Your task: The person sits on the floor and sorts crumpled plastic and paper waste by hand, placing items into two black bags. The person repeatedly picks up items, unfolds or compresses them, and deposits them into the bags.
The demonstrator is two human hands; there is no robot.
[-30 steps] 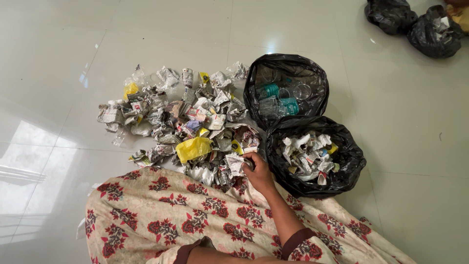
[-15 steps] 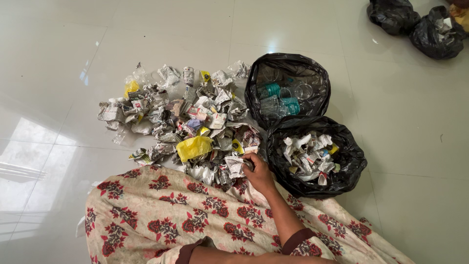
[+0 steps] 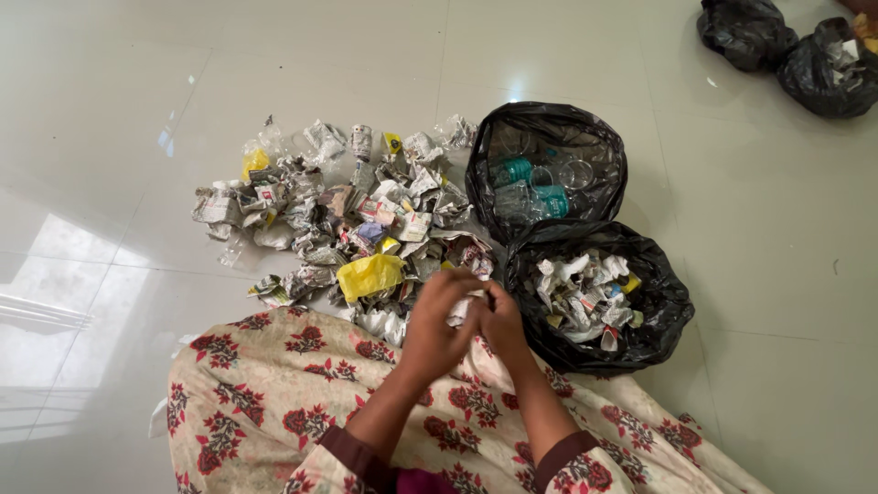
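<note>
- I see both hands meeting at the near edge of the paper heap, above the flowered cloth (image 3: 302,393) over the lap.
- My left hand (image 3: 437,322) and right hand (image 3: 501,320) are closed together on one crumpled newspaper wad (image 3: 460,309); each grip is narrow, fingers pinched on the paper, which shows only as a pale scrap between them.
- That wad sits lifted just off the heap, near its right end and just left of the nearer black bag.
- The heap of crumpled newspaper (image 3: 347,215) spreads over the white tiled floor (image 3: 110,137), left of and beyond the hands, with a yellow plastic piece (image 3: 369,274) lying on it near the hands.
- The near black bag (image 3: 663,302), right of the hands, holds more crumpled paper.
- The far black bag (image 3: 604,146), touching the near one, holds clear plastic bottles with teal labels.
- Two more black bags (image 3: 777,41) lie well apart at the far right corner.
</note>
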